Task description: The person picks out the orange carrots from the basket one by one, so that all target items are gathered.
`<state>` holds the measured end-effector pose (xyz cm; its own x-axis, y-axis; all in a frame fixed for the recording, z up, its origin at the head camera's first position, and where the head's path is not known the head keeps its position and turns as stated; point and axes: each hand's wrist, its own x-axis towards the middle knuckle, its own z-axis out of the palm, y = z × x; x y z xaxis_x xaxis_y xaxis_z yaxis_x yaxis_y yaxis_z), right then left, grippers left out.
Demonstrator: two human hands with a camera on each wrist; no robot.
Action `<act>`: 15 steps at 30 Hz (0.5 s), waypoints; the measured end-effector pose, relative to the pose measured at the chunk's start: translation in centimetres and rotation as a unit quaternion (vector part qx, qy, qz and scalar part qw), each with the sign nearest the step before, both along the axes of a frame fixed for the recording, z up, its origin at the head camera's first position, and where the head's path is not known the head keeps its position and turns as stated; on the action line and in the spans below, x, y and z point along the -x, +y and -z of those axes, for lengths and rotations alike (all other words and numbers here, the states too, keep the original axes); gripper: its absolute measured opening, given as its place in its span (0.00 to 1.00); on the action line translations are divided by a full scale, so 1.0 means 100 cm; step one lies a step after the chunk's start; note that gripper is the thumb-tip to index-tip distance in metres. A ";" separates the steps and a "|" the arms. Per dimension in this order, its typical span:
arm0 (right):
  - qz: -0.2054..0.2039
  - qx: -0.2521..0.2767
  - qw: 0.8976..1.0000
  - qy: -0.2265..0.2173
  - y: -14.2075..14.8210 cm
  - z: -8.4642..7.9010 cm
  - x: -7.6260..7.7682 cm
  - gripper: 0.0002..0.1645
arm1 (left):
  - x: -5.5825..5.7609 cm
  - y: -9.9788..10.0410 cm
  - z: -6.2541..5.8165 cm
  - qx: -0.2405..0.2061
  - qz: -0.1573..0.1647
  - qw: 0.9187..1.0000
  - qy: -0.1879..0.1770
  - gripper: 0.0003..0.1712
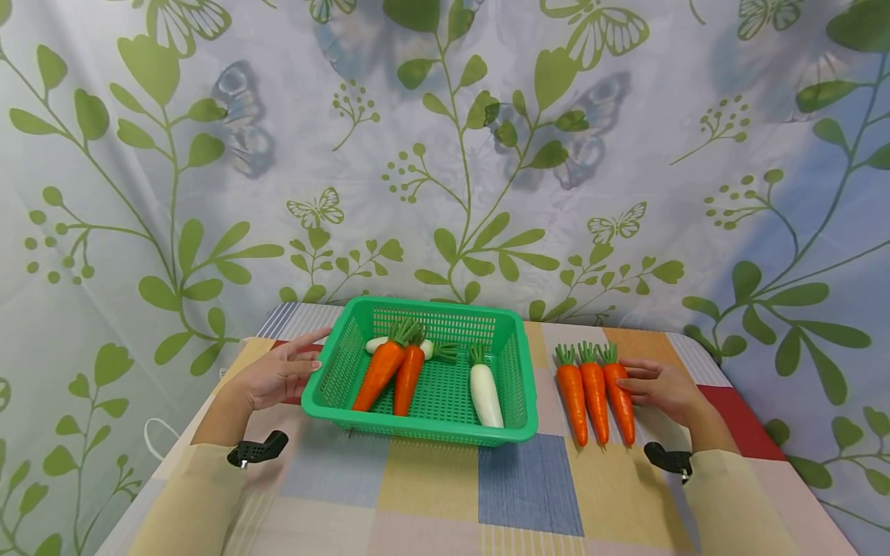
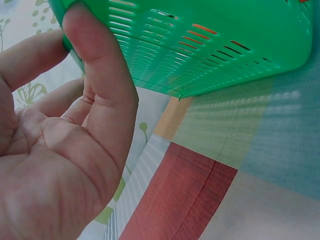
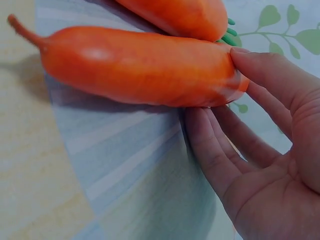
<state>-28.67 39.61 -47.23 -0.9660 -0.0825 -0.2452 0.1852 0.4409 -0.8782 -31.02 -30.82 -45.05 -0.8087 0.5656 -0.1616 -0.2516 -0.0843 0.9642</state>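
The right hand (image 1: 667, 394) pinches the outermost carrot (image 1: 621, 409), to the right of the green basket (image 1: 431, 428); in the right wrist view the thumb lies on one side of the carrot's leafy end and the fingers on the other. The left hand (image 1: 281, 371) is at the basket's left side, its fingers loosely extended and its thumb touching the rim, without closing into a grip. Between the basket and the pinched carrot lie a middle carrot (image 1: 595, 398) and an inner carrot (image 1: 572, 398); all three form a row, side by side, leafy ends toward the basket's far side and thin tips toward its near side.

Within the basket, a broad carrot (image 1: 378, 374) and a slimmer carrot (image 1: 408, 382) lean together in the left half, their leafy tops over a white radish (image 1: 376, 344) that lies crosswise beneath them. A second radish (image 1: 485, 394) lies apart from these, by the basket's right wall, its green stalks toward the far wall. Below the basket is a patchwork tablecloth (image 1: 431, 486); behind it hangs a pale curtain (image 1: 382, 162) printed with green leaves and butterflies. On either side of the basket, a black wrist strap sits beside a cream sleeve.
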 end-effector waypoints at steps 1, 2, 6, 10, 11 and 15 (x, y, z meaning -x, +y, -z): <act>0.001 -0.003 1.000 -0.001 0.000 0.000 0.000 0.46 | 0.000 0.000 0.000 0.000 0.000 1.000 0.000 0.43; 0.002 -0.005 1.000 -0.003 0.000 0.000 0.000 0.46 | 0.000 0.000 0.000 0.000 0.001 1.000 0.001 0.43; 0.000 -0.017 1.000 -0.005 0.001 0.000 -0.001 0.47 | 0.000 0.000 0.000 -0.002 0.003 1.000 0.001 0.43; 0.002 -0.024 1.000 -0.006 0.001 0.000 -0.001 0.47 | 0.001 -0.001 0.001 -0.002 0.007 1.000 0.007 0.43; 0.002 -0.025 1.000 -0.007 0.001 0.000 -0.001 0.47 | 0.001 -0.001 0.001 -0.002 0.008 1.000 0.009 0.43; -0.001 -0.029 1.000 -0.006 0.000 -0.001 -0.003 0.47 | 0.001 0.000 0.002 0.001 0.007 1.000 0.012 0.43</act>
